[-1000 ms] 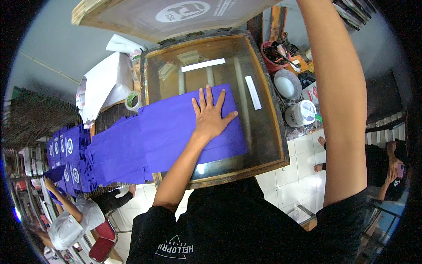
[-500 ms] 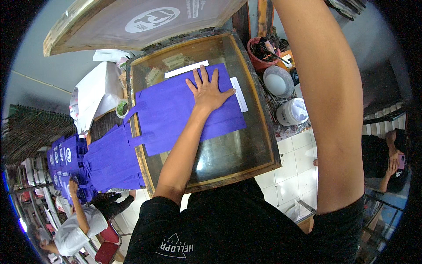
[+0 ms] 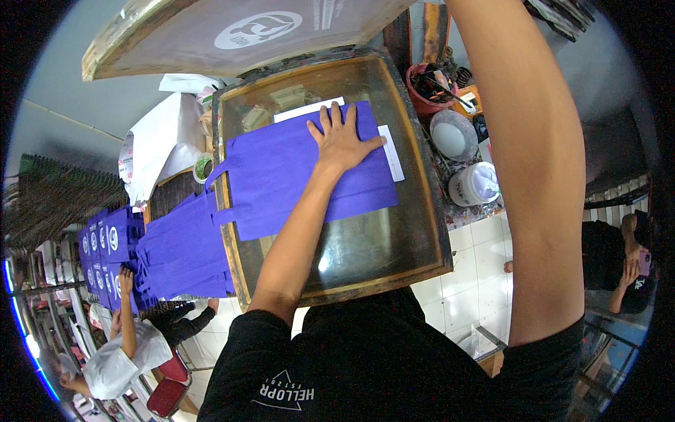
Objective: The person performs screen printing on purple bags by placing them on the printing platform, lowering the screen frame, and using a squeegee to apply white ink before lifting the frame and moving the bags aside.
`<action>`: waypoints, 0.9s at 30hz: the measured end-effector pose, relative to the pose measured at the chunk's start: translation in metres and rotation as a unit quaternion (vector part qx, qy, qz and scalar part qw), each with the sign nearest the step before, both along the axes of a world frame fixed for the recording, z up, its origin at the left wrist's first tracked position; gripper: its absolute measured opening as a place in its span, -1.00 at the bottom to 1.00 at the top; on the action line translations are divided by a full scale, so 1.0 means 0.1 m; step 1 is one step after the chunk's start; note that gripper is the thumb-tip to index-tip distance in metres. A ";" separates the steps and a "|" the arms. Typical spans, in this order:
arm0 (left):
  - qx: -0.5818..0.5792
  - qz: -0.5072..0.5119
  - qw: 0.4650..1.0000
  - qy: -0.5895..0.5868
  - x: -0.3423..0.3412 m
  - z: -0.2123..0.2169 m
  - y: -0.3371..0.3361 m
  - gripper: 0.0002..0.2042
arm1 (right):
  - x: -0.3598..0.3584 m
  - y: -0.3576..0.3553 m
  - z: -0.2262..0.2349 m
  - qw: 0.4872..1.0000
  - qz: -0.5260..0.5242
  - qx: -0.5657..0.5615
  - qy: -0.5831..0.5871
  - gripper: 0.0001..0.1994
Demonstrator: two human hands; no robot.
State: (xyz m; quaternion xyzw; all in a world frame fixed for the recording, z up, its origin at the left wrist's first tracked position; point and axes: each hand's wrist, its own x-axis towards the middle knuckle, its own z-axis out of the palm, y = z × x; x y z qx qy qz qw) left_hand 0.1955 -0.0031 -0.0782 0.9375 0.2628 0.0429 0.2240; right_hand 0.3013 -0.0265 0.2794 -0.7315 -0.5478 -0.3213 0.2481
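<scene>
From far away, I see one plain purple bag.
I also see two white strips, more purple bags, and a pale grey screen with a round white picture. The shirt is black with white marks, the bucket is white and the chair is dark red.

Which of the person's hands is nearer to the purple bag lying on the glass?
The left. The left hand rests on the purple bag, fingers spread. The right hand is out of view beyond the picture's top edge; the right arm passes right of the bag.
</scene>
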 end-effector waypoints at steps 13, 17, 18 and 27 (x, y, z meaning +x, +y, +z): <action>-0.569 0.057 0.757 -0.316 -2.42 0.78 -0.29 -0.70 | -1.18 -1.32 -1.82 0.990 -0.012 -0.037 0.139 -0.59; -0.615 0.179 0.732 -0.232 -2.67 0.08 -0.62 -0.71 | -1.39 -1.46 -2.35 0.945 0.025 -0.176 0.275 -0.58; -0.621 0.190 0.729 -0.217 -2.68 0.03 -0.62 -0.71 | -1.41 -1.47 -2.50 0.945 0.037 -0.185 0.268 -0.58; -0.624 0.232 0.722 -0.191 -2.68 -0.08 -0.64 -0.75 | -1.23 -1.14 -3.00 0.960 0.100 -0.193 0.176 -0.60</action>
